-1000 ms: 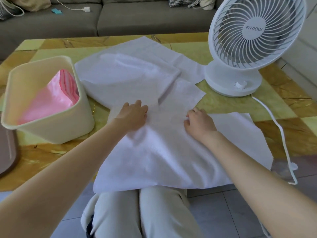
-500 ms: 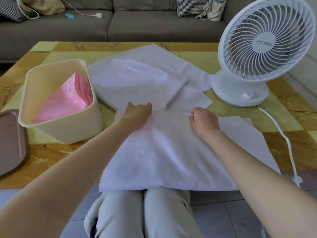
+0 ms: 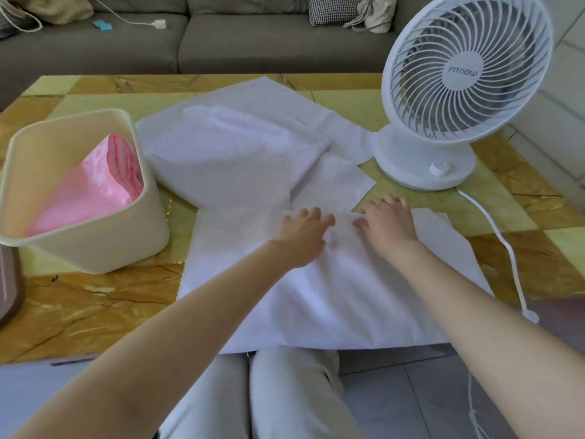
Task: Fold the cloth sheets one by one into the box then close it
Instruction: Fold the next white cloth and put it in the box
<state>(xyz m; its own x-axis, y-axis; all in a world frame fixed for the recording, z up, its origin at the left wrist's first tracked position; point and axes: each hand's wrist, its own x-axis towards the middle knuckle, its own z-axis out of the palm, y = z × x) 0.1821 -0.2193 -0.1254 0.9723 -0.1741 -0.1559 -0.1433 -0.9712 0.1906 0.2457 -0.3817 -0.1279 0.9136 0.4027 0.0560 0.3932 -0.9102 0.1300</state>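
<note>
A large white cloth sheet [image 3: 332, 299] lies spread over the near table edge and hangs toward my lap. My left hand [image 3: 302, 237] and my right hand [image 3: 389, 224] rest flat on its far part, fingers straight and spread, close together. More white sheets [image 3: 231, 153] lie in a loose pile behind it. The cream box [image 3: 95, 248] stands at the left with folded pink cloth [image 3: 95, 191] inside. A brown lid [image 3: 9, 286] shows at the left frame edge.
A white desk fan [image 3: 459, 90] stands at the back right of the yellow marble table [image 3: 95, 305]; its white cord [image 3: 506, 248] runs down the right side. A grey sofa [image 3: 253, 36] lies behind the table.
Both hands have slid to the right along the sheet's far edge and their fingers have flattened out. The view has shifted slightly.
</note>
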